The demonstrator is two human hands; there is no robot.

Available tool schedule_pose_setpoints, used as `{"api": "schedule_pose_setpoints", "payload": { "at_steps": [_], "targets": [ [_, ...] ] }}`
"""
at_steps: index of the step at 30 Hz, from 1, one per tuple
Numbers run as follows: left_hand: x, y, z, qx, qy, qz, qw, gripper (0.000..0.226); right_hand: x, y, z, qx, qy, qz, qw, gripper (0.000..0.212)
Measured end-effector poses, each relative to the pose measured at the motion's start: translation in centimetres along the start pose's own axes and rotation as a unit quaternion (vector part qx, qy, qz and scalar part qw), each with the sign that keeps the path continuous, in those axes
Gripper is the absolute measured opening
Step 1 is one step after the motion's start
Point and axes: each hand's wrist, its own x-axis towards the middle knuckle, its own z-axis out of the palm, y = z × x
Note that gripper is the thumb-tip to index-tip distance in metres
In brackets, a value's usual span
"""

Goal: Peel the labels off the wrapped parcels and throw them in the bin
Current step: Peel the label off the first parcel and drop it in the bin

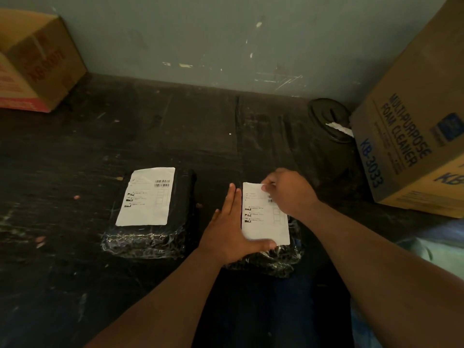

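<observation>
The step in hand looks like the start of a peel on the right-hand black plastic-wrapped parcel, which lies just right of centre on the dark, scuffed floor surface. The left hand lies flat along the parcel at the 9 o'clock side of its white rectangular printed label, fingers straight and together, thumb stretched along the label's 6 o'clock edge, pressing the parcel down. The right hand is curled at the label's 1 o'clock corner, fingertips bunched as if pinching or picking at that corner; whether the corner has lifted I cannot tell.

The next move probably calls for a firm nip on that corner and a slow pull towards 7 o'clock, with the left hand holding the wrap still so the film does not tear or ride up.

A second black wrapped parcel, with its own white label untouched, lies at 9 o'clock of the first. The round black bin, with a white scrap on its rim, stands at 2 o'clock against the grey-green marked wall, beside a brown cardboard carton printed in blue. Another brown carton with red print sits at 10 o'clock.
</observation>
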Motion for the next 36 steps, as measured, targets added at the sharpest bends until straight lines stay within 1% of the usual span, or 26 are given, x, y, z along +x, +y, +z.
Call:
{"api": "schedule_pose_setpoints", "payload": {
  "at_steps": [4, 6, 9, 13, 14, 16, 18, 20, 22, 26, 29, 32, 36],
  "targets": [
    [-0.1, 0.2, -0.2, 0.004, -0.004, -0.005, 1.0, 0.148, -1.6, 0.2, -1.4, 0.029, 0.031, -0.062, 0.997, 0.019],
    [-0.2, 0.3, -0.3, 0.005, -0.003, -0.005, 1.0, 0.147, -2.3, 0.2, -1.8, 0.006, 0.032, -0.095, 0.995, 0.021],
    [-0.2, 0.3, -0.2, 0.006, 0.001, -0.004, 1.0, 0.15, -3.2, 0.4, -2.2, -0.024, 0.03, -0.087, 0.995, 0.026],
    [-0.4, -0.1, -0.3, -0.053, -0.01, 0.025, 0.998, 0.153, -3.2, 0.5, -2.0, -0.121, 0.027, -0.101, 0.987, 0.042],
    [-0.5, -0.1, -0.4, -0.061, -0.011, 0.029, 0.998, 0.152, -3.1, 0.3, -2.0, -0.123, 0.017, -0.091, 0.988, 0.044],
    [-0.5, -0.3, -0.4, -0.062, -0.015, 0.027, 0.998, 0.15, -3.2, -0.1, -2.4, -0.104, -0.002, -0.06, 0.993, 0.036],
    [-0.4, -0.3, -0.4, -0.047, -0.021, 0.012, 0.999, 0.153, -3.8, -0.4, -2.7, -0.082, 0.025, -0.065, 0.994, 0.023],
    [-0.3, -0.4, -0.4, -0.035, -0.021, 0.001, 0.999, 0.155, -4.8, -0.6, -3.3, -0.069, 0.046, -0.076, 0.994, 0.018],
    [-0.2, -0.5, -0.4, -0.028, -0.021, 0.002, 0.999, 0.156, -5.9, -0.9, -4.0, -0.059, 0.049, -0.08, 0.994, 0.017],
    [-0.3, -0.4, -0.7, -0.026, -0.02, 0.009, 0.999, 0.151, -7.8, -1.8, -6.7, -0.005, 0.085, -0.068, 0.994, 0.018],
    [-0.2, -0.1, -0.7, 0.008, -0.008, 0.012, 1.0, 0.153, -9.2, -2.3, -8.2, -0.014, 0.064, -0.085, 0.994, 0.018],
    [-0.5, 0.1, -0.7, 0.056, 0.007, 0.039, 0.998, 0.153, -10.0, -2.4, -8.3, -0.033, 0.078, -0.095, 0.992, 0.019],
    [-0.4, -0.9, -0.2, 0.037, 0.001, 0.074, 0.997, 0.148, -10.5, -2.5, -8.3, -0.027, 0.09, -0.081, 0.992, 0.022]
  ]
}}
